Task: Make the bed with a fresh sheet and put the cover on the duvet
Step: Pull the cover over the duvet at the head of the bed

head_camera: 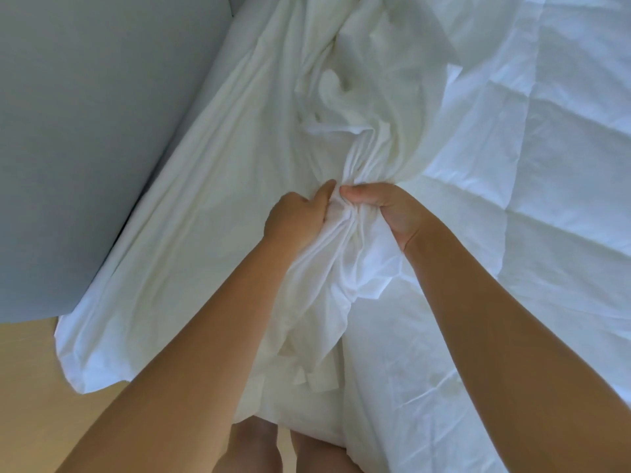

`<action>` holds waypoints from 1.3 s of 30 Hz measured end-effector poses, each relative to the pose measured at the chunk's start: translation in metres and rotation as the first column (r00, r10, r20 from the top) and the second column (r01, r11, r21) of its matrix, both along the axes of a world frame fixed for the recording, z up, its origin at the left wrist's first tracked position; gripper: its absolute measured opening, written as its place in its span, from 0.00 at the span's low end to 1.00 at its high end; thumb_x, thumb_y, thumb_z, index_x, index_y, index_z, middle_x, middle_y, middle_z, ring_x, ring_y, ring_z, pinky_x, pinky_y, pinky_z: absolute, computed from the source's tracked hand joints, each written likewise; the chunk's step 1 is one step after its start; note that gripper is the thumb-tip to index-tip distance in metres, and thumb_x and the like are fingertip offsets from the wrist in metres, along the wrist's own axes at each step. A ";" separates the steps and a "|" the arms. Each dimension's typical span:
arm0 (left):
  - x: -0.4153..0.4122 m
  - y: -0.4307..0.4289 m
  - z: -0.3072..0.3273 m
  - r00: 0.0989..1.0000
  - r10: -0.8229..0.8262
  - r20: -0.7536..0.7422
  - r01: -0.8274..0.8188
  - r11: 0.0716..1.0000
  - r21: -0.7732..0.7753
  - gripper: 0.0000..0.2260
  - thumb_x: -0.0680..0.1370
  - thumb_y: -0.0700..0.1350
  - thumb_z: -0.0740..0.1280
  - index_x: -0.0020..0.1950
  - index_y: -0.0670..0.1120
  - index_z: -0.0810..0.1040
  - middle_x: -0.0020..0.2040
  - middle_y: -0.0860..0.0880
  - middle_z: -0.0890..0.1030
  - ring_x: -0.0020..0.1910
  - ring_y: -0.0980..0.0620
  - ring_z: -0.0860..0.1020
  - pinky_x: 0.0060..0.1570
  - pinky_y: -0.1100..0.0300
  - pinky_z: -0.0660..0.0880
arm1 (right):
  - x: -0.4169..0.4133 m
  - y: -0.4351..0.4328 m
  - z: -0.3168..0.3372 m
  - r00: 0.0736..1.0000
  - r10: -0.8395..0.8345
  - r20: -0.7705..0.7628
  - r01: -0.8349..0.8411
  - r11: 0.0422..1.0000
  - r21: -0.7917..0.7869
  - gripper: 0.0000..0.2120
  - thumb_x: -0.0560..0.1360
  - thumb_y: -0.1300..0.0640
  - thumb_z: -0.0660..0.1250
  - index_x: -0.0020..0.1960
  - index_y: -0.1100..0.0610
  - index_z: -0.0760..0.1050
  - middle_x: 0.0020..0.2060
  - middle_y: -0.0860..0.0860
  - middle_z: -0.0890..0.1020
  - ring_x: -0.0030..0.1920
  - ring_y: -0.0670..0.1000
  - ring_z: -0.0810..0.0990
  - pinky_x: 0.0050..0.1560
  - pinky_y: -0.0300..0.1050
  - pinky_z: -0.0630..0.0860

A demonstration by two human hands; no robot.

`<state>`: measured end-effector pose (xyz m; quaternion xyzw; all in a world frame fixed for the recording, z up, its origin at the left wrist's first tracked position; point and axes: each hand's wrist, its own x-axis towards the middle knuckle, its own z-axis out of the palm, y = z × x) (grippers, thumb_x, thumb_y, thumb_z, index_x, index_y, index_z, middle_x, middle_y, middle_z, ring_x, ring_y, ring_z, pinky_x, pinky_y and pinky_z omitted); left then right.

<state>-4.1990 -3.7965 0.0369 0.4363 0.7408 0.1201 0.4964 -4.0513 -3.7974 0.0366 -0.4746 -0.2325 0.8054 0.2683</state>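
Note:
A white duvet cover lies bunched in long folds down the middle of the bed. My left hand and my right hand grip the gathered fabric side by side, thumbs nearly touching, with the bunch squeezed between them. Below the hands the cloth hangs in crumpled folds toward the bed's near edge. To the right spreads the white quilted duvet, flat with stitched squares. On the left the white sheet covers the mattress and drapes over its corner.
A grey-blue wall runs along the bed's left side. Light wooden floor shows at the lower left. My bare legs stand against the bed's near edge.

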 end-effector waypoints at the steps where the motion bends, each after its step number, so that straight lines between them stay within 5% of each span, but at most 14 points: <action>1: -0.002 0.000 -0.003 0.995 0.035 0.089 -0.032 0.999 -0.039 0.20 0.78 0.57 0.62 0.35 0.42 0.74 0.34 0.46 0.75 0.34 0.49 0.74 0.37 0.56 0.70 | -0.001 0.001 0.001 1.000 0.009 0.025 -0.008 1.000 -0.008 0.14 0.68 0.56 0.71 0.51 0.61 0.82 0.47 0.59 0.83 0.49 0.60 0.82 0.50 0.54 0.79; 3: -0.002 0.007 0.000 0.972 0.095 0.214 -0.095 0.995 -0.009 0.13 0.78 0.47 0.65 0.39 0.40 0.79 0.38 0.41 0.79 0.40 0.45 0.78 0.44 0.51 0.76 | -0.001 0.002 0.000 0.999 0.010 0.052 -0.010 1.000 -0.017 0.19 0.68 0.55 0.71 0.56 0.61 0.80 0.51 0.61 0.82 0.53 0.61 0.81 0.55 0.57 0.78; 5: -0.002 0.021 0.008 0.989 0.059 0.134 -0.080 0.984 0.157 0.08 0.77 0.42 0.64 0.45 0.38 0.80 0.43 0.41 0.81 0.45 0.44 0.79 0.49 0.52 0.75 | 0.000 0.001 0.001 0.998 0.018 0.066 -0.017 1.000 -0.014 0.22 0.67 0.56 0.72 0.59 0.60 0.78 0.54 0.60 0.82 0.54 0.62 0.81 0.56 0.58 0.77; 8: -0.007 0.039 0.028 0.995 0.005 -0.099 0.038 0.902 0.430 0.09 0.77 0.43 0.64 0.40 0.40 0.78 0.34 0.47 0.78 0.40 0.45 0.78 0.40 0.57 0.71 | 0.005 0.003 0.005 0.993 0.086 0.085 -0.085 0.996 -0.018 0.23 0.65 0.58 0.74 0.59 0.59 0.79 0.53 0.59 0.82 0.53 0.61 0.82 0.52 0.55 0.79; 11: -0.007 0.052 0.051 0.978 -0.020 -0.210 0.134 0.828 0.545 0.12 0.76 0.43 0.62 0.32 0.47 0.70 0.31 0.51 0.74 0.35 0.50 0.74 0.34 0.60 0.68 | 0.006 0.008 0.010 0.973 0.190 0.129 -0.188 0.982 -0.032 0.21 0.62 0.61 0.75 0.55 0.59 0.81 0.51 0.58 0.83 0.52 0.59 0.83 0.50 0.52 0.80; 16: 0.004 0.046 0.044 0.951 -0.291 -0.103 0.305 0.936 0.174 0.15 0.79 0.50 0.59 0.51 0.40 0.80 0.48 0.40 0.81 0.51 0.40 0.79 0.46 0.54 0.74 | -0.001 0.003 0.006 0.998 -0.020 0.056 0.019 1.000 0.016 0.14 0.63 0.60 0.73 0.49 0.58 0.82 0.45 0.57 0.84 0.48 0.58 0.84 0.50 0.52 0.78; 20: -0.005 0.027 0.023 0.990 -0.144 -0.002 0.143 0.986 -0.083 0.18 0.75 0.57 0.66 0.40 0.40 0.76 0.34 0.45 0.78 0.35 0.45 0.79 0.36 0.57 0.74 | 0.001 -0.002 0.002 0.999 -0.048 0.019 0.048 0.998 0.029 0.14 0.65 0.59 0.70 0.50 0.59 0.81 0.45 0.56 0.84 0.48 0.57 0.83 0.48 0.51 0.79; 24: -0.009 0.042 0.031 0.995 -0.073 -0.069 0.085 0.977 0.195 0.12 0.76 0.45 0.67 0.33 0.45 0.72 0.32 0.47 0.75 0.38 0.46 0.76 0.37 0.58 0.72 | 0.005 0.003 0.009 1.000 0.018 0.010 -0.018 1.000 0.023 0.13 0.66 0.60 0.70 0.50 0.59 0.82 0.46 0.56 0.84 0.48 0.57 0.84 0.46 0.49 0.80; 29: 0.033 0.046 0.069 0.960 -0.149 0.236 0.044 0.916 0.398 0.18 0.77 0.40 0.63 0.27 0.50 0.67 0.24 0.52 0.67 0.28 0.53 0.67 0.34 0.59 0.64 | -0.008 0.010 0.015 0.996 0.085 0.039 -0.087 0.995 0.051 0.07 0.64 0.60 0.69 0.39 0.55 0.85 0.40 0.53 0.85 0.43 0.53 0.84 0.42 0.45 0.80; 32: 0.048 0.043 0.076 0.925 -0.286 0.249 0.170 0.900 0.402 0.17 0.77 0.41 0.63 0.30 0.46 0.64 0.28 0.48 0.62 0.30 0.52 0.62 0.32 0.60 0.61 | -0.013 0.008 0.013 0.997 0.069 0.015 -0.071 0.993 0.094 0.08 0.64 0.60 0.67 0.36 0.53 0.85 0.36 0.50 0.85 0.40 0.50 0.84 0.42 0.45 0.79; 36: 0.028 0.047 0.065 0.931 -0.204 0.301 0.092 0.933 0.348 0.08 0.78 0.41 0.62 0.40 0.43 0.72 0.36 0.43 0.68 0.35 0.50 0.66 0.37 0.59 0.65 | -0.006 0.007 0.016 0.996 0.079 -0.035 -0.075 0.993 0.091 0.11 0.65 0.60 0.71 0.47 0.55 0.83 0.44 0.54 0.85 0.47 0.54 0.84 0.44 0.48 0.80; 39: 0.023 0.049 0.060 0.932 -0.179 0.317 0.082 0.952 0.297 0.08 0.79 0.41 0.60 0.42 0.41 0.74 0.39 0.43 0.74 0.39 0.50 0.72 0.41 0.56 0.72 | -0.008 0.009 0.017 0.991 -0.099 -0.094 0.111 0.985 0.132 0.11 0.64 0.57 0.73 0.46 0.54 0.84 0.44 0.53 0.85 0.48 0.53 0.84 0.47 0.48 0.80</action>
